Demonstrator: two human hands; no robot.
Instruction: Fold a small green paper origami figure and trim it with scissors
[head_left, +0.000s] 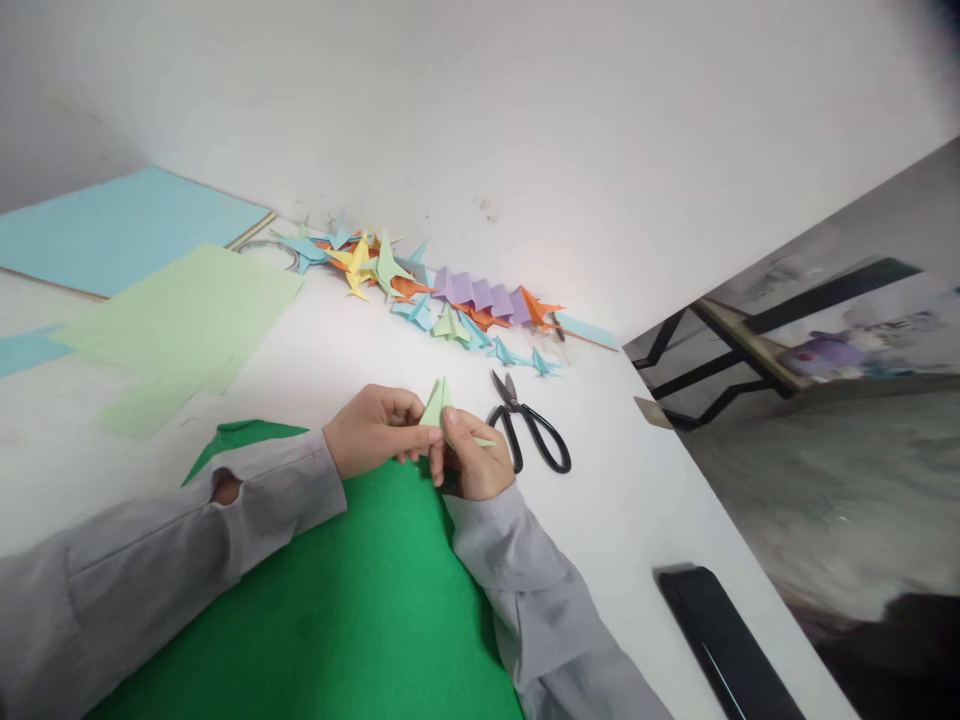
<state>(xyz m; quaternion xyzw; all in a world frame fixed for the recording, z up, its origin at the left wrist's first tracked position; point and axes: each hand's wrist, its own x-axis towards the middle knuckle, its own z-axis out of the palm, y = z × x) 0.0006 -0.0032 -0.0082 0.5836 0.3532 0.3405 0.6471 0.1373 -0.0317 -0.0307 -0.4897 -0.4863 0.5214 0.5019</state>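
Both hands meet over the white table (615, 480), pinching a small pale green folded paper piece (436, 404). My left hand (373, 429) grips its left side with fingers curled. My right hand (471, 455) pinches its right side, the thumb pressed on the fold. Both arms wear grey sleeves and rest on a large dark green sheet (360, 610). Black scissors (529, 430) lie shut just to the right of my right hand.
A row of several folded paper figures (442, 290) in blue, yellow, orange and purple lines the wall. Pale green sheets (180, 320) and a light blue sheet (120, 230) lie at the left. A black flat object (720, 640) sits near the table's right edge.
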